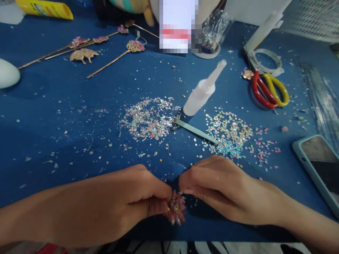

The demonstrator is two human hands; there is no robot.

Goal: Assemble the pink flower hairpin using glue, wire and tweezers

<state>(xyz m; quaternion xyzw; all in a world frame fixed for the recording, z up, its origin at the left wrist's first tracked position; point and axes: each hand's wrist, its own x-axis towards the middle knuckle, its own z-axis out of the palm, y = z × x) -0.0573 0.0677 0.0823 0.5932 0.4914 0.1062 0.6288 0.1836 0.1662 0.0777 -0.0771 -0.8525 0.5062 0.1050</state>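
Low in the middle, my left hand (pixel 124 203) pinches a pink petalled flower ornament (pixel 177 209) between thumb and fingers. My right hand (pixel 227 190) is closed in a pinch just right of the flower, its fingertips close to the petals. Whatever those fingertips hold is too small to make out. Beyond my hands, a pile of iridescent flakes (pixel 148 118) lies on the blue table (pixel 66 190). A second pile of flakes (pixel 230 130) is to its right. A pale green flat stick (pixel 197 131) lies between the two piles.
A white nozzle bottle (pixel 200 97) stands behind the stick. Red-and-yellow-handled scissors (pixel 265 93), a tape roll (pixel 267 60) and a phone (pixel 317 169) are on the right. Flower-tipped hairpins (pixel 108 63), a gold filigree piece (pixel 83 54) and a yellow tube (pixel 47 9) lie back left.
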